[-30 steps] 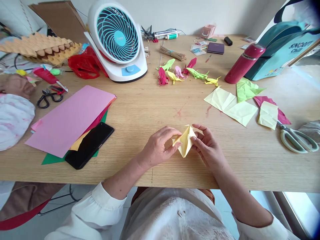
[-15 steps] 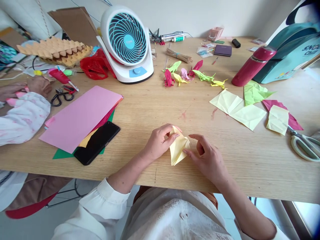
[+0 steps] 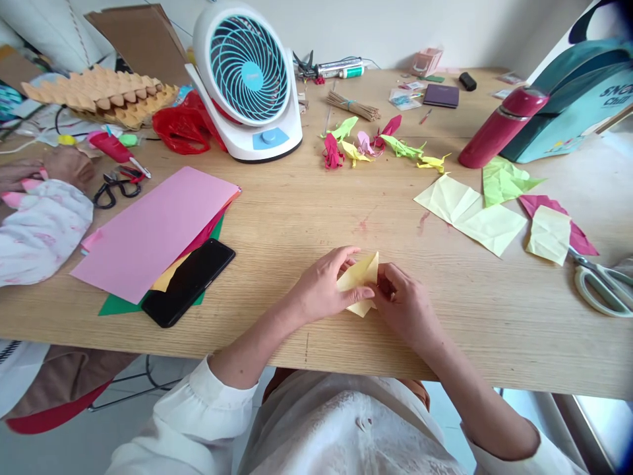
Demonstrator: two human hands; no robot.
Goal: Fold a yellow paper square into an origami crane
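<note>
A folded piece of pale yellow paper (image 3: 360, 272) is held between my two hands, just above the near part of the wooden table. My left hand (image 3: 329, 282) grips its left side, the thumb lying across the front of the paper. At the right edge, the bent fingers of my right hand (image 3: 403, 293) pinch the paper; their tips are partly hidden. One pointed corner stands up between the hands. Beyond them lie several small folded paper figures (image 3: 366, 146) in pink, yellow and green.
Creased paper sheets (image 3: 472, 214) and scissors (image 3: 601, 287) lie to the right, near a red flask (image 3: 504, 128). On the left are pink paper (image 3: 163, 231), a black phone (image 3: 190, 284) and another person's hand (image 3: 69, 165). A white fan (image 3: 250, 86) stands behind.
The yellow paper has been turned, its point now upright. My right hand has closed in on its edge, and my left thumb has moved lower across it.
</note>
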